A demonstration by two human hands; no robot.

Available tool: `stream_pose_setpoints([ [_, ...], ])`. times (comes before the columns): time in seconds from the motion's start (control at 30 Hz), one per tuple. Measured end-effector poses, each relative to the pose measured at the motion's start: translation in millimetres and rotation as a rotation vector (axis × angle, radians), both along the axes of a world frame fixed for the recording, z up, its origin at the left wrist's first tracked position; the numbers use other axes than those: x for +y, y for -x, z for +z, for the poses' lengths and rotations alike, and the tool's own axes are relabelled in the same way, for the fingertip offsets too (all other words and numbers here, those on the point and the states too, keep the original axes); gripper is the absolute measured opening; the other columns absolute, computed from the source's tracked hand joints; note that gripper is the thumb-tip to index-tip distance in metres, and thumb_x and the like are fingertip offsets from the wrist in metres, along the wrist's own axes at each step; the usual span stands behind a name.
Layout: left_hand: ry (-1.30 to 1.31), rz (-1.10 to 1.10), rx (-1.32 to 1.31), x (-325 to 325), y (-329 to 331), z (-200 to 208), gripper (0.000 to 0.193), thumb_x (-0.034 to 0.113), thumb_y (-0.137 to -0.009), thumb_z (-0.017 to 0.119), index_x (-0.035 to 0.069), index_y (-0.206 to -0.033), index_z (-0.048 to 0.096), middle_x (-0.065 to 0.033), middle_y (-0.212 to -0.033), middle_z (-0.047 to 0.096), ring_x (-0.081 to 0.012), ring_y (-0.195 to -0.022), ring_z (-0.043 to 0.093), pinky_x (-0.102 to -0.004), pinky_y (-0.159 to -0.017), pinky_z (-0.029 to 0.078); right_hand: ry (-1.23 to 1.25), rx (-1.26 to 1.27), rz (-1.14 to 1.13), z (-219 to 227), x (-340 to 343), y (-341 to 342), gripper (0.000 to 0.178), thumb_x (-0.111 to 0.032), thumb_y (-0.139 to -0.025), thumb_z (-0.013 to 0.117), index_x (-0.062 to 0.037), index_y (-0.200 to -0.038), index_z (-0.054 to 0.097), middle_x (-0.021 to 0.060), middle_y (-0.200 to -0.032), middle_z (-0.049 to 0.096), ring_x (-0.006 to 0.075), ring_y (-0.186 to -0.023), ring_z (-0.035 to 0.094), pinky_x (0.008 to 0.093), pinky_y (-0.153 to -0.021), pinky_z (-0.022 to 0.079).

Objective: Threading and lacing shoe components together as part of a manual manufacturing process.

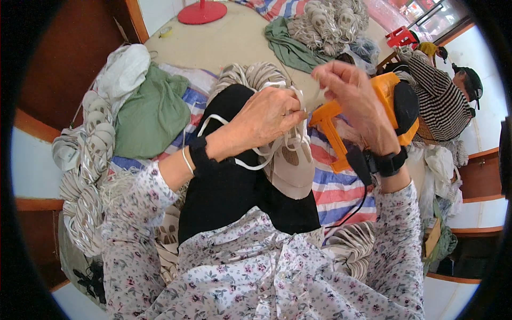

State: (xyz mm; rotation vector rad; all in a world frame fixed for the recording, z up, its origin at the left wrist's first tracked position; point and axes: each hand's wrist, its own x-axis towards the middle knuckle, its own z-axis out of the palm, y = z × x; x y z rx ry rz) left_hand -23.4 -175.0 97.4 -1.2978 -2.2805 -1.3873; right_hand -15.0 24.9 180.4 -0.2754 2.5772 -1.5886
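A beige shoe upper (290,168) with a mesh panel rests on my black-clad lap, toe toward me. My left hand (269,114) is closed at its lacing, pinching a white shoelace (256,162) that loops out below the hand and over my lap. Raised to the right of the shoe, my right hand (352,96) is closed and somewhat blurred. A pale strand, seemingly the lace, shows at its fingertips. Beyond my knees lie more beige shoe uppers (265,73), partly hidden by my left hand.
An orange plastic frame (330,133) stands right of my lap on a striped sheet (338,197). Bundled uppers (96,133) and green cloth (152,114) lie left, another heap (328,24) beyond. Another person in a striped top (440,98) sits right. A red round base (201,12) stands ahead.
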Motion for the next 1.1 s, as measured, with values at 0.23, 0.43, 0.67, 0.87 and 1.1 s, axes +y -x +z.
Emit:
stream_pose_setpoints([
  [0.23,0.159,0.015,0.100,3,-11,20,0.023,0.018,-0.090,0.063,-0.003,-0.085,0.069,-0.0169,-0.075,0.063,-0.0341,-0.066,0.063,-0.0420,-0.061,0.049,0.611,-0.384,0.117,-31,16,-18,0.017,-0.026,-0.100,0.062,-0.0096,-0.100,0.068,-0.0026,-0.096,0.069,0.0072,-0.086,0.060,0.0278,-0.083,0.045],
  [0.43,0.163,-0.072,-0.015,7,-18,15,0.023,0.016,-0.090,0.062,-0.005,-0.091,0.071,-0.0178,-0.070,0.066,-0.0274,-0.056,0.065,-0.0365,-0.054,0.051,0.764,-0.261,0.238,-26,5,-28,0.019,-0.023,-0.100,0.062,-0.0051,-0.101,0.068,0.0026,-0.103,0.069,0.0116,-0.096,0.062,0.0333,-0.091,0.047],
  [0.67,0.191,-0.113,-0.478,7,-26,27,0.024,0.016,-0.096,0.057,-0.003,-0.093,0.072,-0.0073,-0.068,0.067,-0.0113,-0.060,0.065,-0.0280,-0.053,0.052,0.804,-0.129,0.218,-42,7,-33,0.020,-0.020,-0.099,0.063,-0.0015,-0.103,0.068,0.0066,-0.104,0.070,0.0133,-0.094,0.063,0.0326,-0.089,0.050],
  [0.87,0.170,-0.198,-0.563,4,-21,22,0.027,0.018,-0.097,0.057,-0.005,-0.093,0.071,-0.0047,-0.069,0.068,-0.0100,-0.058,0.063,-0.0240,-0.053,0.051,0.841,-0.186,0.254,-44,4,-32,0.019,-0.019,-0.099,0.062,-0.0014,-0.102,0.068,0.0070,-0.106,0.070,0.0135,-0.095,0.063,0.0314,-0.090,0.051],
  [1.1,0.265,-0.201,-0.605,2,-22,28,0.027,0.018,-0.094,0.056,-0.004,-0.088,0.071,-0.0053,-0.070,0.069,-0.0095,-0.057,0.063,-0.0236,-0.053,0.050,0.879,-0.169,0.305,-45,0,-28,0.020,-0.024,-0.099,0.064,-0.0034,-0.100,0.067,0.0057,-0.107,0.069,0.0134,-0.099,0.061,0.0328,-0.092,0.048],
])
